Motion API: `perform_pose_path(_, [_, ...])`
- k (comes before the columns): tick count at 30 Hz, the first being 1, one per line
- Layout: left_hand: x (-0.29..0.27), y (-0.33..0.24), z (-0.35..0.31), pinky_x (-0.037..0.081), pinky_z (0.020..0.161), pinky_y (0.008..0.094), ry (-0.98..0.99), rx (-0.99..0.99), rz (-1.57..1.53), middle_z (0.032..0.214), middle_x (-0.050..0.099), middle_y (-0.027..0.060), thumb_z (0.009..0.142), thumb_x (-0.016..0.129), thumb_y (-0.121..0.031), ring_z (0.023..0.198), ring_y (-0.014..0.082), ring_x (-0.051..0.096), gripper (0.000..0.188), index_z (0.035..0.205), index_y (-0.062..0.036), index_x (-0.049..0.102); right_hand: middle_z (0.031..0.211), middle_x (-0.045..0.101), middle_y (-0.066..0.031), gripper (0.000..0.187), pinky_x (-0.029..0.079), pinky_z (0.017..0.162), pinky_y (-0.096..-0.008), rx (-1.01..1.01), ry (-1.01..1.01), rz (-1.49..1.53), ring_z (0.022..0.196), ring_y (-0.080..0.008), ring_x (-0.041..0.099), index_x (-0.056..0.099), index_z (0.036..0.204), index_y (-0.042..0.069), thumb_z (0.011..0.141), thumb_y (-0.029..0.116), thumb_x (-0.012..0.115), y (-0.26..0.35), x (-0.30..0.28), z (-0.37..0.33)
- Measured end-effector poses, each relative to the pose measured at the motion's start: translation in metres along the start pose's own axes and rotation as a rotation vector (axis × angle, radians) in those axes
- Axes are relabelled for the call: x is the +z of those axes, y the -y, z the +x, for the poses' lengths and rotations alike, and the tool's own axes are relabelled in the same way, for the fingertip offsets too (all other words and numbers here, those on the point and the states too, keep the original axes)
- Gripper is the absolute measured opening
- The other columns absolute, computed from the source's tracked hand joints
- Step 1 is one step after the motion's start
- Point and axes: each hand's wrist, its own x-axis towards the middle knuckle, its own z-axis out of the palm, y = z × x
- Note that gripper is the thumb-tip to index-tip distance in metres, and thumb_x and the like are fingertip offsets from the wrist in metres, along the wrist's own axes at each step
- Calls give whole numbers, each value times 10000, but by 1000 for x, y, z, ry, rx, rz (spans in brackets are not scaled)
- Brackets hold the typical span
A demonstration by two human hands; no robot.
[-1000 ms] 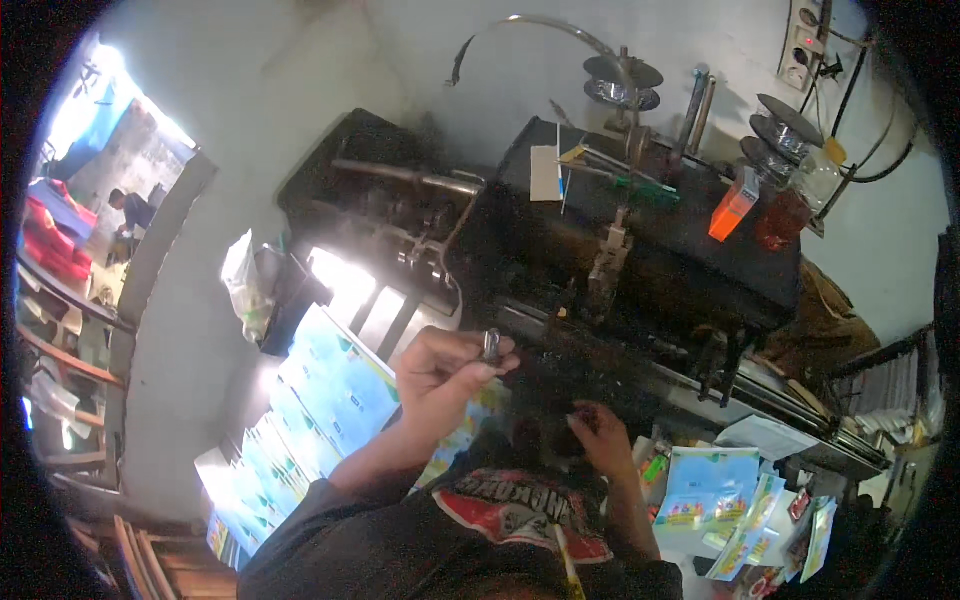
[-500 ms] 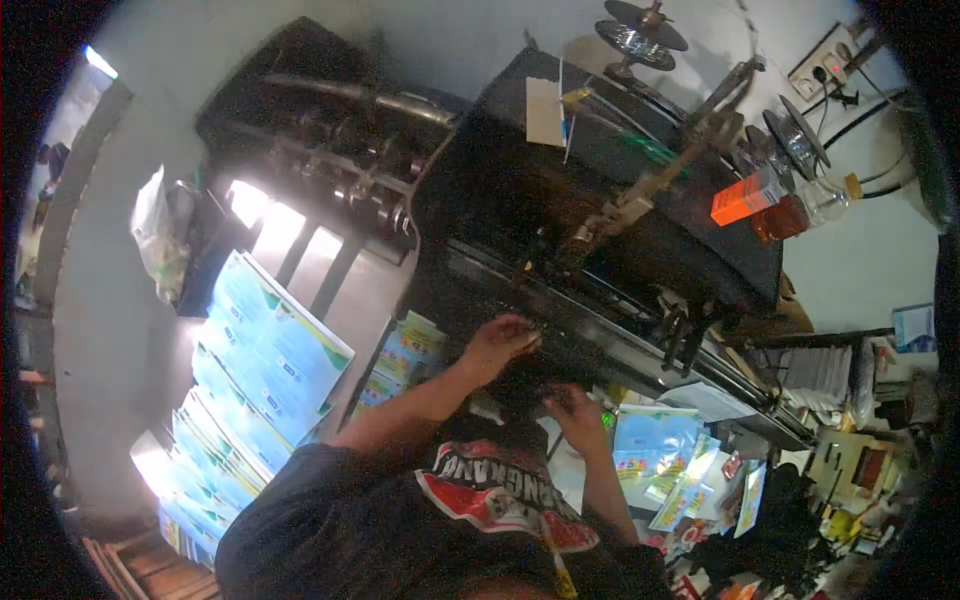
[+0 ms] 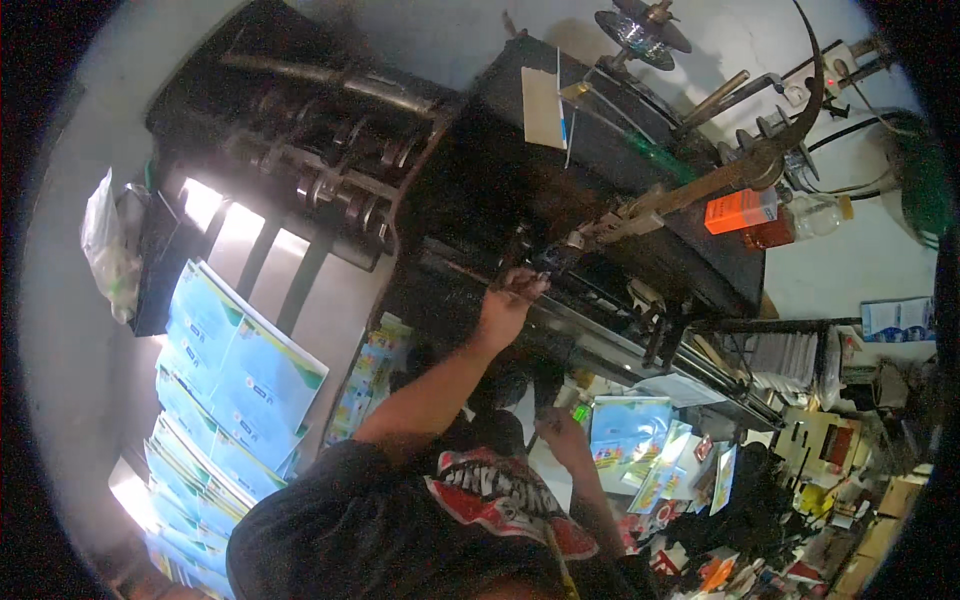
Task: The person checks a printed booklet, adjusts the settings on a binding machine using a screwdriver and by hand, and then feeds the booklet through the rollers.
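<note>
My left hand (image 3: 515, 297) reaches up to the working head (image 3: 565, 255) of a large dark machine, its fingers curled and pressed together. Whatever lies between them is too small and dim to make out. My right hand (image 3: 562, 435) is lower, close to my body and beside a stack of blue printed sheets (image 3: 632, 422). Its fingers are bent, but shadow hides what they hold, if anything. From the working head, a long metal arm (image 3: 690, 195) slants up to the right. Below my left hand, a metal rail (image 3: 600, 345) runs across the machine's front.
Piles of blue and green printed sheets (image 3: 240, 365) stand at left, near a plastic bag (image 3: 110, 245). Wire spools (image 3: 642, 35), an orange box (image 3: 740, 210) and a clear jar (image 3: 825, 218) sit at upper right. Clutter (image 3: 740, 570) fills the lower right.
My left hand has moved up and forward, closer to the machine's working head. My right hand has dropped slightly. The long metal arm lies at a different slant, and the whole view has shifted.
</note>
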Motion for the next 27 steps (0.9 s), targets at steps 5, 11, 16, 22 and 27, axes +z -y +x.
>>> perform_pose_path(5, [39,-10,-5,466,871,352,-15,127,201,964,579,77,821,605,34,950,216,579,166,976,9,552,950,649,-170,438,478,794,-378,24,34,20,916,-305,621,552,1116,20,815,325,646,8,-2,4])
perform_pose_path(11, [44,0,-5,505,823,334,-180,140,469,986,580,90,830,614,-4,927,220,587,201,1015,36,548,982,617,-206,445,459,823,-409,-3,71,-31,961,-357,586,569,1074,23,812,377,624,-2,1,7])
perform_pose_path(16, [11,16,0,522,847,375,-244,271,761,1043,567,136,866,598,-148,974,288,578,291,1065,54,533,979,600,-210,407,455,819,-415,-93,59,-77,951,-372,572,573,966,-9,804,359,638,-8,3,4])
perform_pose_path(22, [32,3,-4,506,864,419,-188,315,164,1067,557,174,872,576,-127,1022,355,566,301,1111,44,512,891,645,-175,325,496,745,-371,-18,20,-16,859,-284,643,580,951,7,809,284,673,51,-25,-10])
perform_pose_path(27, [41,-13,-7,518,855,394,-153,405,1241,1031,571,164,839,581,-17,948,295,592,278,1098,49,507,870,638,-161,304,500,705,-364,-239,-318,-78,781,-275,639,587,1017,23,814,234,671,118,-75,20])
